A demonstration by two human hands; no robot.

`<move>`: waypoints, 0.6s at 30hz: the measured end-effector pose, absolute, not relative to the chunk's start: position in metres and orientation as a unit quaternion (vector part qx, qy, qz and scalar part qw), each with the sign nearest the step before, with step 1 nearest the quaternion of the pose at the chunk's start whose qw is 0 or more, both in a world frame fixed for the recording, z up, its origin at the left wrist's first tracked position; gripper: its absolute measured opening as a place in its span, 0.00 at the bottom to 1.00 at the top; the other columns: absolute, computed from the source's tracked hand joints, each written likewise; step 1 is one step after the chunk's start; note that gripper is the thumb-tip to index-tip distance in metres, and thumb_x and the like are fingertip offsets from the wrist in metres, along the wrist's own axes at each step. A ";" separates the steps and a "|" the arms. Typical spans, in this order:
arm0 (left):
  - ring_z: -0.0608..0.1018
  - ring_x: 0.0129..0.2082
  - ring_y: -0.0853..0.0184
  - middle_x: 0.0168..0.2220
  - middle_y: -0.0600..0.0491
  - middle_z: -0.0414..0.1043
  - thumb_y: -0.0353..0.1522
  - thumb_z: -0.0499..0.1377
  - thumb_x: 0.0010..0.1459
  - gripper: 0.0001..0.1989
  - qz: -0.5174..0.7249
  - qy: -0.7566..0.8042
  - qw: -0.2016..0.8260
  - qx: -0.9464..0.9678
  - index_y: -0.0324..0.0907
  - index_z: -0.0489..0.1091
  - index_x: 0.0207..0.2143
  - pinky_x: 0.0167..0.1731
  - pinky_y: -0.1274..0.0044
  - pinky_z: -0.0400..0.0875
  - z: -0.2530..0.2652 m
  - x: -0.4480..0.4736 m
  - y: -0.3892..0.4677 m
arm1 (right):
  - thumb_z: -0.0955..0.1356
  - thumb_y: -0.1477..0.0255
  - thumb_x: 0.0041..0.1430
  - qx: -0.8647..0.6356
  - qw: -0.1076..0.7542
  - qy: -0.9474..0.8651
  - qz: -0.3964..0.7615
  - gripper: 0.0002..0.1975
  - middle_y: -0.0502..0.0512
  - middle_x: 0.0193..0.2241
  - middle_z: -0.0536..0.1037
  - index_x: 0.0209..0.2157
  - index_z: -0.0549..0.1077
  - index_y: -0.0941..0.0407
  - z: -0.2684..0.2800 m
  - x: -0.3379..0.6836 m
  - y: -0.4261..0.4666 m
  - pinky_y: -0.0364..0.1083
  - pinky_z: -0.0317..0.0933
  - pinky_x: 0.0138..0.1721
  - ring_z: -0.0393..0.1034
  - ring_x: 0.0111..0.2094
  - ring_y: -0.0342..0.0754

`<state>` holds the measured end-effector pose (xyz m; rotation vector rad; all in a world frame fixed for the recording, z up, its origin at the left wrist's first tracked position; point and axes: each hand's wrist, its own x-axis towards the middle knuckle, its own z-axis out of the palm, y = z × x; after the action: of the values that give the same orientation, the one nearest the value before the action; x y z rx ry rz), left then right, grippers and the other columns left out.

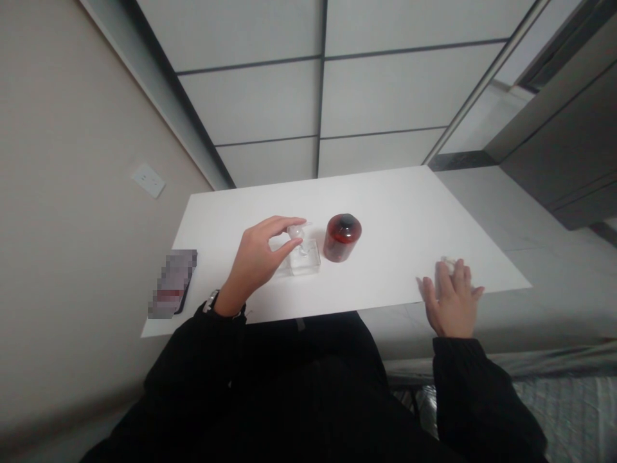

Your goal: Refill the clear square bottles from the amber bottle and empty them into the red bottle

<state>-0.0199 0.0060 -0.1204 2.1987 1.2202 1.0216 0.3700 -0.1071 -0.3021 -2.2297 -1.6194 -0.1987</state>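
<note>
My left hand (264, 249) pinches a small clear, rounded top piece (295, 231) between thumb and fingers. It is just above a clear square container (304, 262) on the white table; whether the two touch, I cannot tell. Right of the container stands an upright reddish-brown bottle (340, 243) with a black cap. Far to the right, my right hand (452, 299) reaches over the table's front edge, fingers spread and palm down. Its fingertips are over a small crumpled-looking white thing (450, 261), mostly hidden beneath them.
A phone (173, 284) with a blurred-out screen lies at the left end of the white table (385, 212). A wall with a socket (149, 180) borders that side. Large pale panels (270, 106) stand behind the table, and tiled floor shows to the right.
</note>
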 end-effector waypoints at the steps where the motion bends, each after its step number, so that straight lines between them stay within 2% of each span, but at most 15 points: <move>1: 0.83 0.46 0.62 0.48 0.50 0.84 0.36 0.66 0.65 0.13 0.367 0.440 0.217 0.790 0.45 0.81 0.51 0.53 0.68 0.79 -0.120 -0.020 0.006 | 0.55 0.54 0.76 -0.793 0.186 -0.576 -0.072 0.34 0.81 0.73 0.58 0.69 0.66 0.64 -0.302 0.370 -0.107 0.82 0.51 0.64 0.53 0.74 0.77; 8: 0.83 0.50 0.62 0.51 0.49 0.84 0.35 0.66 0.63 0.14 0.404 0.461 0.262 0.746 0.43 0.81 0.50 0.55 0.69 0.80 -0.123 -0.025 0.006 | 0.56 0.55 0.75 -0.786 0.196 -0.581 -0.075 0.33 0.83 0.72 0.58 0.69 0.66 0.64 -0.303 0.371 -0.107 0.84 0.51 0.62 0.53 0.73 0.79; 18: 0.84 0.50 0.62 0.52 0.49 0.84 0.34 0.66 0.64 0.14 0.392 0.442 0.231 0.773 0.43 0.80 0.51 0.55 0.69 0.79 -0.123 -0.021 0.005 | 0.57 0.57 0.75 -0.784 0.190 -0.585 -0.082 0.32 0.83 0.72 0.58 0.69 0.65 0.64 -0.304 0.371 -0.107 0.84 0.52 0.61 0.54 0.72 0.79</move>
<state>-0.0209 0.0048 -0.1232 2.1248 1.2167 1.0793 0.3709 -0.1072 -0.3037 -2.2045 -1.6436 -0.2306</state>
